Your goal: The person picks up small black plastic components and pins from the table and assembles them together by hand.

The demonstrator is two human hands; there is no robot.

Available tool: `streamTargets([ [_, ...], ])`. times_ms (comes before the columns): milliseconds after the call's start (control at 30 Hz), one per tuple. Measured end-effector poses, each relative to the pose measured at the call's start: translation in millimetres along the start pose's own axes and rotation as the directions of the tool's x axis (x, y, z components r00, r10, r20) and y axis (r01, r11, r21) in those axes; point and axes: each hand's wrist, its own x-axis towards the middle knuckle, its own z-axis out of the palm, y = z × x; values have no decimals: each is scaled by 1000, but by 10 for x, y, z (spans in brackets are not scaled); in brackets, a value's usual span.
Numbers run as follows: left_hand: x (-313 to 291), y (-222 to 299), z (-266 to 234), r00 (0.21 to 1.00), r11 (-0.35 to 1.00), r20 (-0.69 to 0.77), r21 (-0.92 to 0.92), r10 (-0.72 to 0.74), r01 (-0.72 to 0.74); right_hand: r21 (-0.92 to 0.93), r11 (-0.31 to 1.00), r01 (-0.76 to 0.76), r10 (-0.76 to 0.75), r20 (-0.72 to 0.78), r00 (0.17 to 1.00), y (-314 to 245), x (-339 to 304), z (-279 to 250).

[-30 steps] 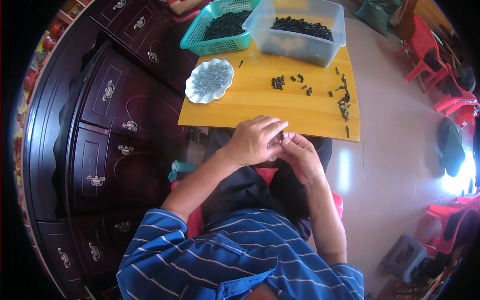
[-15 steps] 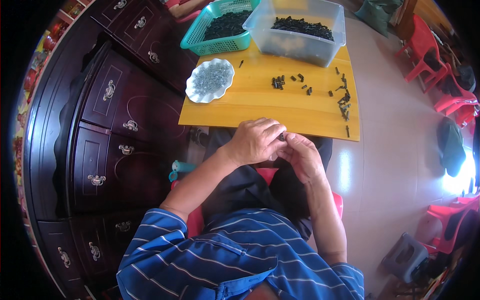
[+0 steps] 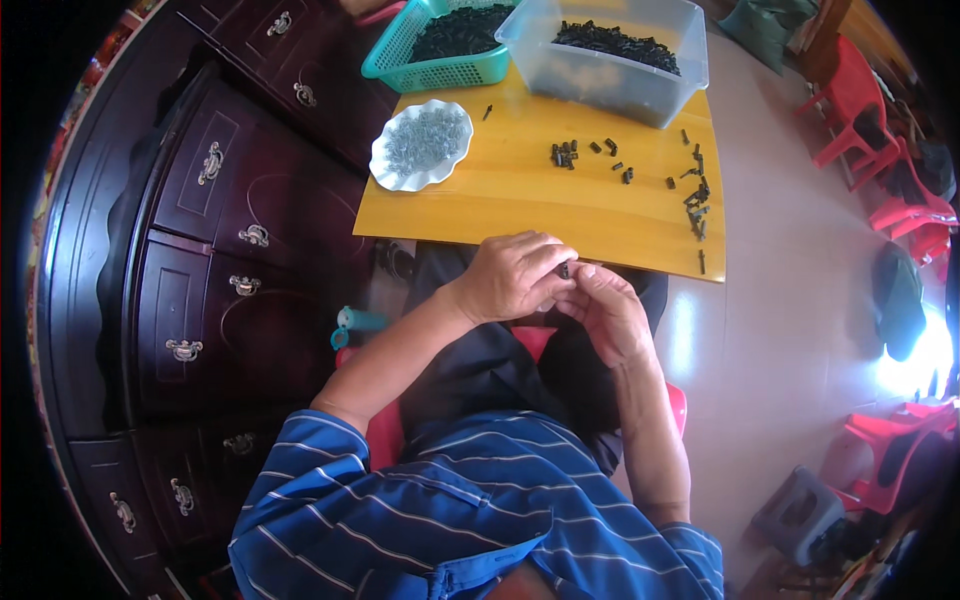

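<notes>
My left hand [image 3: 510,278] and my right hand [image 3: 606,308] meet over my lap, just off the near edge of the wooden table [image 3: 440,220]. Between their fingertips is a small black plastic piece [image 3: 565,270], mostly covered by the fingers. Both hands are closed on it. On the table lie a small cluster of black pieces [image 3: 564,155] and a row of thinner black parts [image 3: 698,205] along the right edge. A white scalloped dish [image 3: 380,160] at the left holds many small clear pieces [image 3: 428,140].
At the back stand a green basket [image 3: 440,75] and a clear plastic bin [image 3: 600,92], both holding black pieces. A dark wooden cabinet [image 3: 290,215] flanks me on the left. Red chairs [image 3: 850,100] and a grey stool [image 3: 800,515] stand on the floor at right.
My hands stay together on the black piece with hardly any shift of the fingers. The whole view has tilted slightly.
</notes>
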Motion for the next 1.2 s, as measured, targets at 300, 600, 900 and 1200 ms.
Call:
streamTargets([
  [300, -46, -53, 46, 999, 996, -32, -92, 5, -7, 12, 1000, 2, -2, 24, 1000, 18, -26, -21],
  [600, -48, -9, 67, 997, 991, -39, -121, -62, 57, -259, 964, 50, -66, -52, 996, -50, -7, 108],
  [900, -291, 104, -71, 948, 768, 177, -555, -264, 318, -354, 931, 94, -183, -230, 956, -240, 175, 72],
  [1200, -816, 419, 567, 708, 976, 705, -125, -41, 181, -972, 32, 234, -120, 229, 966, -554, 1105, 1168],
])
